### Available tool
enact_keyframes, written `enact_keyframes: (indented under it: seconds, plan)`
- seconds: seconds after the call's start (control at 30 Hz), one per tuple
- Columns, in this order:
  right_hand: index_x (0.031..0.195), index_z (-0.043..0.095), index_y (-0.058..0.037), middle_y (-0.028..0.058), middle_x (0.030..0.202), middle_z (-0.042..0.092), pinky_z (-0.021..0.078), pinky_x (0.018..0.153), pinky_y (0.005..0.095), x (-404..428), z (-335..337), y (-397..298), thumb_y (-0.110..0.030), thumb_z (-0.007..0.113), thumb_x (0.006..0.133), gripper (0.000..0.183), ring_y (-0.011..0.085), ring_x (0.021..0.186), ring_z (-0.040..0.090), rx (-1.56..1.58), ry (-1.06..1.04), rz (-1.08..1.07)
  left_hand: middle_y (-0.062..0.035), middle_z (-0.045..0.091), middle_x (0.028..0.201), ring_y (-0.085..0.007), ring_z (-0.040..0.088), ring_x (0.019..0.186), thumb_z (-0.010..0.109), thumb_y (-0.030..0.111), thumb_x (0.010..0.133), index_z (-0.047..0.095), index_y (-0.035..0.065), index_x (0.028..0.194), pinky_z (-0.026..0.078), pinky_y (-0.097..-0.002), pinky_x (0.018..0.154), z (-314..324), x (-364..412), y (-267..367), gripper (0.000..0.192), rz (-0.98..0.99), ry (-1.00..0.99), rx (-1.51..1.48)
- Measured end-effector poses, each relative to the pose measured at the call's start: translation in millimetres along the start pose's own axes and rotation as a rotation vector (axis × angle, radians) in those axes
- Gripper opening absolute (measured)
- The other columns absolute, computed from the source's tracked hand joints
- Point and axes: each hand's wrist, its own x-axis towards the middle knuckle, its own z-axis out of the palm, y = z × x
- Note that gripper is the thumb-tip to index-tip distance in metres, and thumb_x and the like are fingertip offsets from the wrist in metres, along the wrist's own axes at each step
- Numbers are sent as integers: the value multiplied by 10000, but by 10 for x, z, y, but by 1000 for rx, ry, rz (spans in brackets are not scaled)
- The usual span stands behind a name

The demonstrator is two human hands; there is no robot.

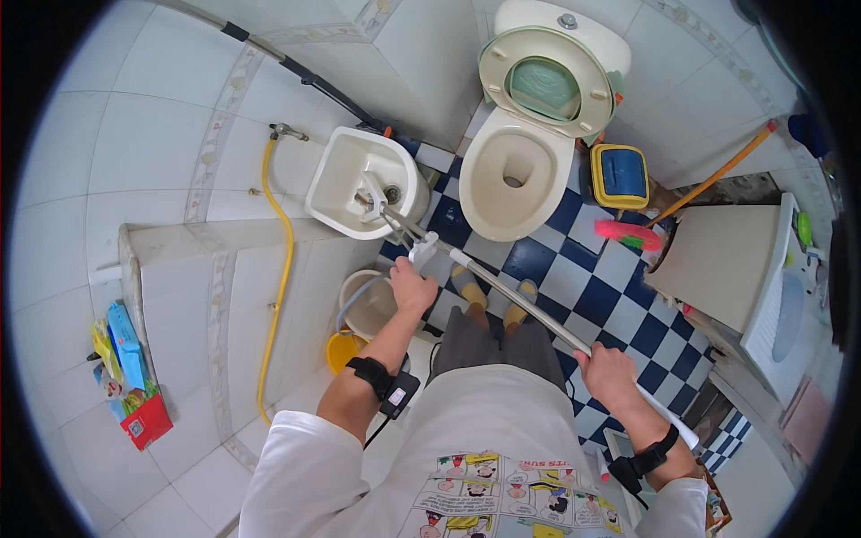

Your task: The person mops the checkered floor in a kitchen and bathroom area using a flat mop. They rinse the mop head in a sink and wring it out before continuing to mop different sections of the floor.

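Observation:
A mop with a metal pole (508, 290) runs diagonally across the view. Its white plastic head (372, 195) is in a white ceramic mop sink (325, 176), beside the drain; any sponge is hard to make out. My left hand (412, 286) grips the white pull lever (424, 249) on the lower pole. Farther up, my right hand (607, 373) is wrapped around the pole, by its white upper end (669, 415). Both forearms wear black straps with small devices.
A toilet (464, 181) with its lid up stands beyond the sink. Right of it are a blue-yellow bin (620, 176) and a pink-headed broom (629, 235). A yellow hose (289, 249) hangs at left. A beige bucket (356, 296) and a yellow bucket (340, 353) sit below my left arm.

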Motion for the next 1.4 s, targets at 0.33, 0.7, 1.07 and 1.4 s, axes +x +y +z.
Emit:
enact_keyframes:
  seconds: [0.33, 0.7, 1.07, 1.4]
  plan:
    - [842, 625, -31, 188, 707, 663, 532, 648, 481, -129, 270, 527, -449, 526, 941, 442, 381, 707, 666, 17, 10, -10, -252, 510, 1105, -431, 520, 1058, 715, 168, 737, 431, 17, 1102, 445, -474, 909, 113, -339, 76, 486, 68, 1, 46]
    - [733, 623, -57, 192, 590, 606, 505, 593, 501, -870, 246, 1418, -445, 585, 889, 419, 413, 598, 621, 75, 120, -42, -198, 677, 1027, -371, 642, 972, 675, 275, 854, 607, 44, 1142, 495, -437, 861, -480, 524, -395, 375, 208, -29, -76]
    - [666, 582, -60, 151, 504, 550, 479, 503, 469, -1513, 102, 1203, -427, 620, 870, 421, 387, 495, 581, 10, 268, -55, -273, 626, 1104, -426, 571, 1095, 506, 194, 833, 589, -3, 1167, 445, -459, 958, -316, 1110, -165, 396, 145, 9, -112]
    - [800, 644, -37, 198, 667, 647, 515, 602, 503, -786, 380, -279, -455, 560, 913, 441, 409, 654, 645, -35, 243, -5, -266, 527, 1052, -453, 537, 999, 705, 270, 747, 455, -3, 1096, 443, -514, 864, -399, -189, -481, 510, 95, 124, -141]
